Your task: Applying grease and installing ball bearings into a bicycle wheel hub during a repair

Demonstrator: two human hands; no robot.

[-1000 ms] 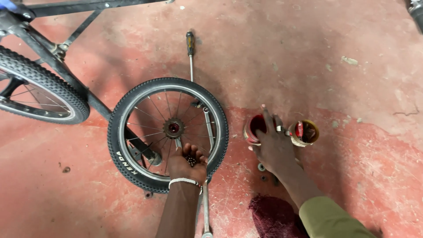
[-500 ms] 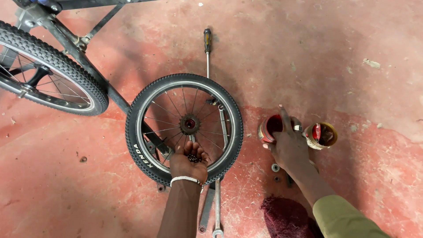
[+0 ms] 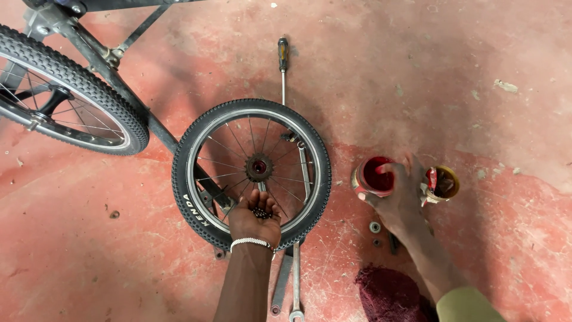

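1. While the left hand [image 3: 255, 216] lies cupped palm up, loosely closed around small dark ball bearings [image 3: 260, 211], the wheel hub [image 3: 258, 167] sits just beyond its fingertips.
2. The right hand [image 3: 398, 197] dips a finger into the red grease tin [image 3: 374, 176], well right of the small wheel [image 3: 251, 173].
3. The left hand is nearer the hub.

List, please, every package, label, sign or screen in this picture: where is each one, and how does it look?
Red tin: on the floor right of the small wheel, round, open, red inside; right hand reaches into it.
Second tin: right of the red tin, round, yellowish rim, dark inside.
White lettering on the small wheel's black tyre, lower left side.
No signs or screens.
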